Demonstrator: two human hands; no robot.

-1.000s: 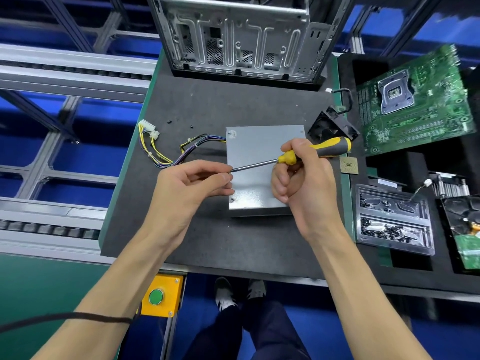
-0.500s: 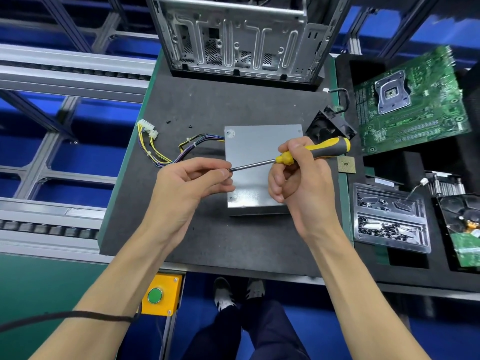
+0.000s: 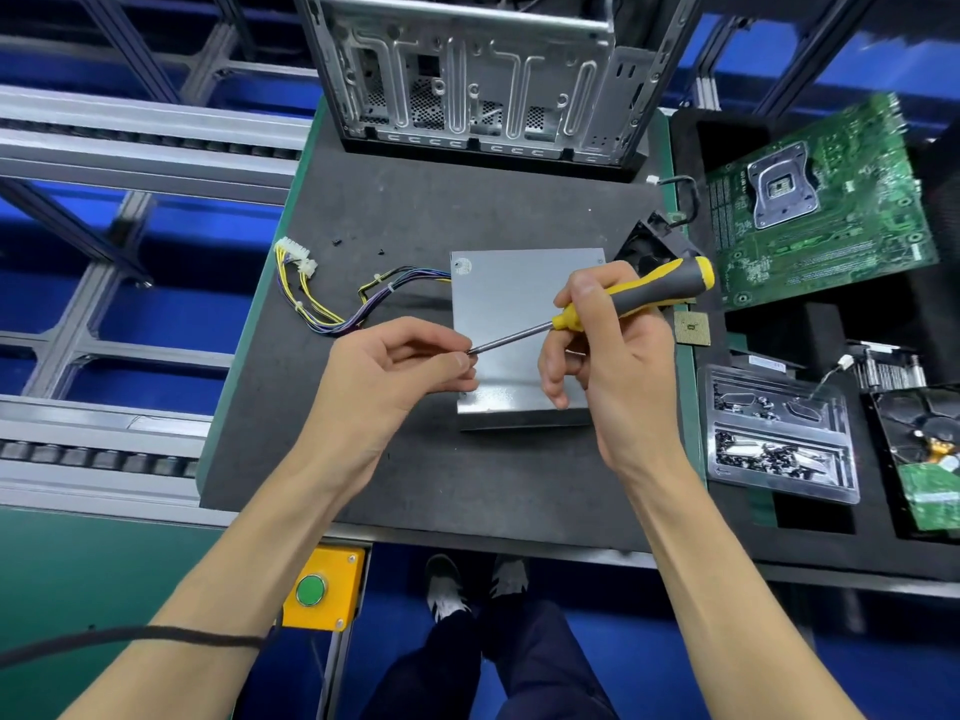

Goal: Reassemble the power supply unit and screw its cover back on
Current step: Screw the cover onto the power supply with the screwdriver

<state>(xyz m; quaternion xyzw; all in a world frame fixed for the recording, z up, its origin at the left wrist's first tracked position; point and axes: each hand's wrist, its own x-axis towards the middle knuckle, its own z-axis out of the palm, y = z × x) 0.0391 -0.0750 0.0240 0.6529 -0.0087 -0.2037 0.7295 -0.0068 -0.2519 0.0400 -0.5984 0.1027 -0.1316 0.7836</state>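
On the dark tabletop point(image 3: 415, 485) the power supply point(image 3: 519, 304) lies flat, cover on, wires trailing left. Above it the right hand point(image 3: 608, 366) grips the screwdriver point(image 3: 623, 304); the left hand point(image 3: 395, 376) pinches at its tip, probably seating a screw too small to see. Best to keep the screw square on the tip before lowering it to a corner hole.

Your left hand point(image 3: 387, 379) covers the screwdriver point(image 3: 631, 298) tip; any screw pinched there is too small to confirm. Your right hand point(image 3: 605, 356) hides part of the power supply unit point(image 3: 511, 296) cover. The hard drive point(image 3: 930, 449) is cut off at the right edge.
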